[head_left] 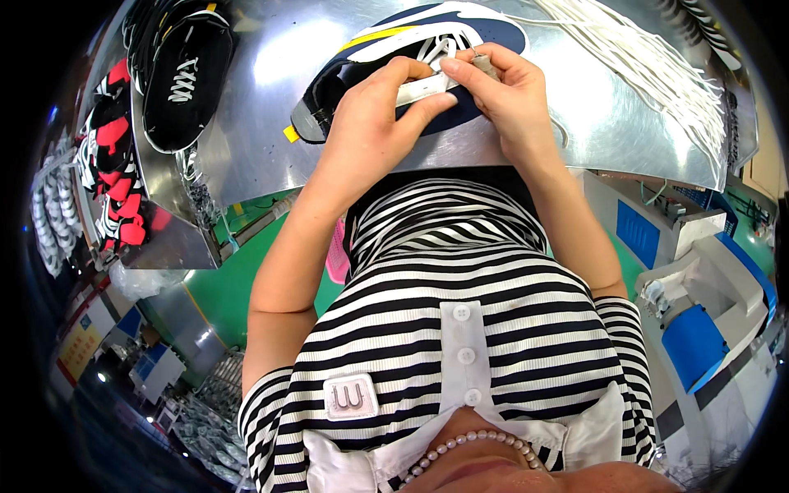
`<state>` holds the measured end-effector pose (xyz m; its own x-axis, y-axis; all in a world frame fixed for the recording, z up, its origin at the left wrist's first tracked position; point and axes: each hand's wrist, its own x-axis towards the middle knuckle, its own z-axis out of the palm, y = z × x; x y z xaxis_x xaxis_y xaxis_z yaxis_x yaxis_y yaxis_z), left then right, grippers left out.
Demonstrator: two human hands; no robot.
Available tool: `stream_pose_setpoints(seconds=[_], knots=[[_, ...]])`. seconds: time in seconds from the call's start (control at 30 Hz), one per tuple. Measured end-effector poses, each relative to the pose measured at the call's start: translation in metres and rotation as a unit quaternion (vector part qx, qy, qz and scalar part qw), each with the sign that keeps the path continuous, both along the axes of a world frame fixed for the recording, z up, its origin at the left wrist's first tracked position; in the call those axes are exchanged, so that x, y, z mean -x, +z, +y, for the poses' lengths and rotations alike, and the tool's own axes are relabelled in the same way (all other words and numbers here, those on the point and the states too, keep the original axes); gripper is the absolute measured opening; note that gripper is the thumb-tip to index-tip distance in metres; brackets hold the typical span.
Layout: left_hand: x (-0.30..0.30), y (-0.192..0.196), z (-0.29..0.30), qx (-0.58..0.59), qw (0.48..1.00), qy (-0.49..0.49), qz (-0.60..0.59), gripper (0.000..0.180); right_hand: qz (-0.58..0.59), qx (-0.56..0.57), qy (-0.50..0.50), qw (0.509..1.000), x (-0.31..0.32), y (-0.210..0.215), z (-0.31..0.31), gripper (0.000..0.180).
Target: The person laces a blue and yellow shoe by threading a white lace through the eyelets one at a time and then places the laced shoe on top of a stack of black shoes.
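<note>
A navy, white and yellow shoe upper (380, 43) lies on the metal table, its heel end with a yellow tab toward the left. My left hand (378, 115) is closed on its near side, thumb and forefinger at the white edge of the opening. My right hand (505, 94) is at the front of the opening, thumb and forefinger pinched at the white shoelace (444, 48) threaded there. A small tan piece (485, 66) with a thin metal bit shows between the right fingers; its kind is unclear. My fingers hide part of the lacing.
Loose white laces (641, 74) spread over the right of the metal table (271, 156). A black shoe upper with white lacing (187, 82) lies at the left. Red, black and white pieces (115, 164) hang beyond the left edge. A grey and blue machine (699, 320) stands at lower right.
</note>
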<state>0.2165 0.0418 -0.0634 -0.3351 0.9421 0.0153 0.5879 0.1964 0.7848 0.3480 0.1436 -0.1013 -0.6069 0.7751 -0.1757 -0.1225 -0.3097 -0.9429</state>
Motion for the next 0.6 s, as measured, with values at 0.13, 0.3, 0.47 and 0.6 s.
stream_pose_setpoints(seconds=[0.13, 0.3, 0.47, 0.6], knots=[[-0.001, -0.007, -0.001, -0.004, 0.998, 0.023, 0.051, 0.028, 0.016, -0.009, -0.027, 0.999, 0.007, -0.004, -0.007, 0.015], [-0.009, -0.015, 0.0, -0.102, 0.981, 0.047, 0.155, 0.023, 0.001, -0.015, 0.019, 1.0, -0.009, 0.001, -0.011, 0.022], [-0.01, -0.019, -0.001, -0.109, 0.972, 0.04, 0.205, 0.025, -0.154, -0.163, 0.061, 0.973, -0.034, 0.012, -0.016, 0.017], [-0.008, -0.022, -0.001, -0.118, 0.97, 0.034, 0.212, 0.024, -0.178, -0.223, 0.072, 0.956, -0.038, 0.013, -0.01, 0.016]])
